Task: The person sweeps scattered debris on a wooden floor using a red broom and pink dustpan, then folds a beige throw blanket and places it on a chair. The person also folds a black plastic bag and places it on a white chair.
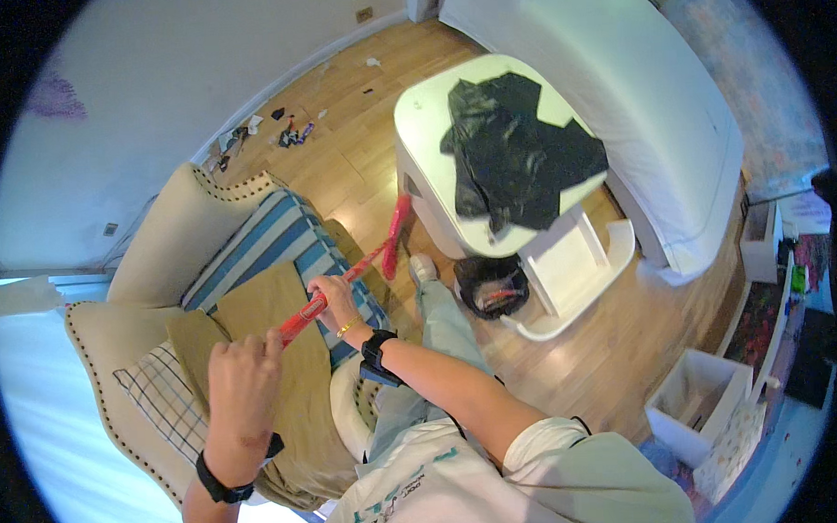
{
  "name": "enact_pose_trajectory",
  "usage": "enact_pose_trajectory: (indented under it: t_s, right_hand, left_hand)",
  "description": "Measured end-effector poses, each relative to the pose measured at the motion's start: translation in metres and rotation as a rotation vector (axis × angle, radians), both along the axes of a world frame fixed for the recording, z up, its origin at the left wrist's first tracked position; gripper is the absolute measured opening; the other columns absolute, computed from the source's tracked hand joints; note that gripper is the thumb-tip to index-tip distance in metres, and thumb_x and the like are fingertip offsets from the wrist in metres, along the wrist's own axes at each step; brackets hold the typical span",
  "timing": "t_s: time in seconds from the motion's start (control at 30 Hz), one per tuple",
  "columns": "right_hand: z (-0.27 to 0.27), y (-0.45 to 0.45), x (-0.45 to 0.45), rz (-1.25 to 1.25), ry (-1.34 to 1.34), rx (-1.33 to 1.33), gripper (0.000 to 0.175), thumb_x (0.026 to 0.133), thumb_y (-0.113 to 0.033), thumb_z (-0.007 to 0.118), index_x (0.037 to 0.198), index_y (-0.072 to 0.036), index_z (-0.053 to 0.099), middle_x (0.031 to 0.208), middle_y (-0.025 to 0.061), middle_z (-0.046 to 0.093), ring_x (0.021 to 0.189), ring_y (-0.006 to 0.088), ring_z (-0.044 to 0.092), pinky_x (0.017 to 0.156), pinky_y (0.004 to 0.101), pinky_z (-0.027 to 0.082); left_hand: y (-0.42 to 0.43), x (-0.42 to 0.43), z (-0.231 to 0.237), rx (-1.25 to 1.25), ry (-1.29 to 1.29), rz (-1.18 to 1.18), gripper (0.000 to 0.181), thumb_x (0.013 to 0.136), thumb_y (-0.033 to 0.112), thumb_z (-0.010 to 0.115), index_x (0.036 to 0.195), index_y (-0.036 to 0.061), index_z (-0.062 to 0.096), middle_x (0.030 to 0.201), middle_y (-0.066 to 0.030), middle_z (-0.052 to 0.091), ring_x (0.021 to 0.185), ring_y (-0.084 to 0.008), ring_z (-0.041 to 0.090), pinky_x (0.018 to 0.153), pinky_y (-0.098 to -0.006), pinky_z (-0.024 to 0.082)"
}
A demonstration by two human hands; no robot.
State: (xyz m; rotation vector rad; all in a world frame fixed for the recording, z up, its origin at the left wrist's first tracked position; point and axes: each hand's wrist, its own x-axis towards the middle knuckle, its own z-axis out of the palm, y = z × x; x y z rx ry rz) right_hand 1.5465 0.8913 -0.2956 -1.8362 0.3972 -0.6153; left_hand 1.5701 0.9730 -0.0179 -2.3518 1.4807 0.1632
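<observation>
Both my hands grip the red handle [304, 315] of a broom, which slants up and to the right across the view. My left hand [246, 368] is wrapped around the handle near its upper end. Farther along the handle, toward the head, my right hand [336, 304] is closed around it. The red broom head [396, 236] is low between the armchair and the white table [427, 112]; whether its bristles touch the floor I cannot tell. A waste bin with a black liner [492, 286], holding some litter, stands beside my foot.
A cream armchair [148, 250] with a striped cushion [251, 233] and brown cloth is at left. Black plastic bags [505, 155] lie on the table. Scraps of litter [289, 134] lie by the wall. A white-covered sofa [620, 102] is behind; a white box [700, 397] stands at right.
</observation>
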Motion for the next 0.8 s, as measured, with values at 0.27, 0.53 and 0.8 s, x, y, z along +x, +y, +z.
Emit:
enact_pose_trajectory:
  t_s: [0.27,0.53,0.8]
  right_hand:
    - [-0.008,-0.104,0.140,-0.006,-0.063,-0.036,0.005,0.077,-0.014,0.055,0.080,-0.011,0.053,0.073,0.0037,0.053,0.077,0.0236,0.051,0.074,0.0363,0.034]
    - [0.027,-0.137,0.181,-0.069,0.147,-0.086,0.004,0.074,-0.016,0.057,0.076,-0.015,0.054,0.074,-0.0007,0.054,0.078,0.0200,0.049,0.076,0.0370,0.031]
    - [-0.006,-0.147,0.275,0.017,0.140,-0.037,0.011,0.072,-0.011,0.057,0.080,-0.016,0.051,0.071,-0.0023,0.051,0.075,0.0180,0.048,0.073,0.0353,0.028]
  left_hand:
    - [-0.118,0.086,-0.015,0.116,-0.070,-0.009,0.031,0.074,0.007,0.051,0.104,-0.0003,0.055,0.067,-0.0040,0.051,0.064,-0.0177,0.054,0.060,-0.0307,0.039]
    - [-0.151,0.180,0.026,0.072,0.099,0.101,0.034,0.072,0.010,0.058,0.106,0.0063,0.055,0.071,-0.0067,0.053,0.070,-0.0223,0.055,0.065,-0.0347,0.042]
    - [-0.166,0.273,0.008,0.083,0.043,0.065,0.027,0.074,0.009,0.052,0.101,0.0048,0.056,0.069,-0.0037,0.052,0.066,-0.0185,0.056,0.062,-0.0304,0.041]
